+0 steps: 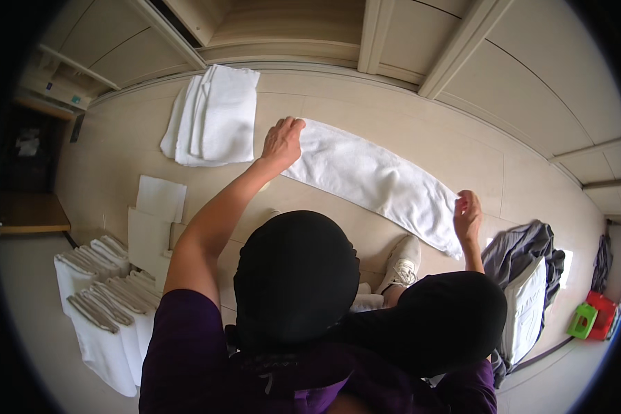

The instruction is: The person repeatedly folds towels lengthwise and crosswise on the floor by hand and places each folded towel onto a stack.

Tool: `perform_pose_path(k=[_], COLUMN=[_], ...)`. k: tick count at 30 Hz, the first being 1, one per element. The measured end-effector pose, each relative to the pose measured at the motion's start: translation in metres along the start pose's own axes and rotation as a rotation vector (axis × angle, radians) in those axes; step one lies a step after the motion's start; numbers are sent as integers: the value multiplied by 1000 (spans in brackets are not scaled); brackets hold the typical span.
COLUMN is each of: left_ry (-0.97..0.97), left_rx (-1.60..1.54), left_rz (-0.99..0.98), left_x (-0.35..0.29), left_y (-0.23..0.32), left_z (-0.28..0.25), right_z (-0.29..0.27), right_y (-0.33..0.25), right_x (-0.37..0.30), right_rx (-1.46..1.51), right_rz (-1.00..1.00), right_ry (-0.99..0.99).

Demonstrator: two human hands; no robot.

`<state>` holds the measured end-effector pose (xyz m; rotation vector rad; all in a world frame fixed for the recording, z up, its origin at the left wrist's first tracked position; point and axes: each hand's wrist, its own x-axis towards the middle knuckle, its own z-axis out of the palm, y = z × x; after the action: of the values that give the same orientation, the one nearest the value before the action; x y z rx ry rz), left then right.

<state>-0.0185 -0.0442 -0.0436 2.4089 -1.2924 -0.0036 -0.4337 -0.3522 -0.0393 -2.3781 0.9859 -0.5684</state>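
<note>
A long white towel [376, 176] lies stretched across the floor in front of me, folded to a narrow strip with a few wrinkles near its middle. My left hand [283, 143] is closed on the towel's far left end, with the fingers curled at its corner. At the opposite end, my right hand [467, 215] has its fingers bent round the towel's right edge; the fingertips are partly hidden. Just left of my left hand rests a stack of folded white towels [228, 114], its layers slightly fanned out.
Many folded white towels [107, 331] stand in rows at my lower left, beside pale flat boards [148, 238]. Beige cabinets [531, 83] line the far side. A grey cloth [524, 245] and a white bag [528, 310] lie right; green [583, 321] and red stools [604, 314] stand beyond.
</note>
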Motion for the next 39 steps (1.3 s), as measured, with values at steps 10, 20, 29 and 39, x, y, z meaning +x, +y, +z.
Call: perform_pose_path(k=[10,20,29,39], left_ry=[-211,-412,-753,-715], left_rx=[295,-1,-24,-527], left_rz=[287,350,165,-291], left_x=[-87,-131,-94,1], left_y=[-13,-49,-33,-63], left_z=[40,27,-4,-9], right_z=[17,-23,-61,-65], right_y=[36,143,116,106], right_x=[-107,-89,6,77], right_rx=[-477,37,105,-103], right_rz=[-126,50,193,62], right_ry=[-296,-352,-536,-422])
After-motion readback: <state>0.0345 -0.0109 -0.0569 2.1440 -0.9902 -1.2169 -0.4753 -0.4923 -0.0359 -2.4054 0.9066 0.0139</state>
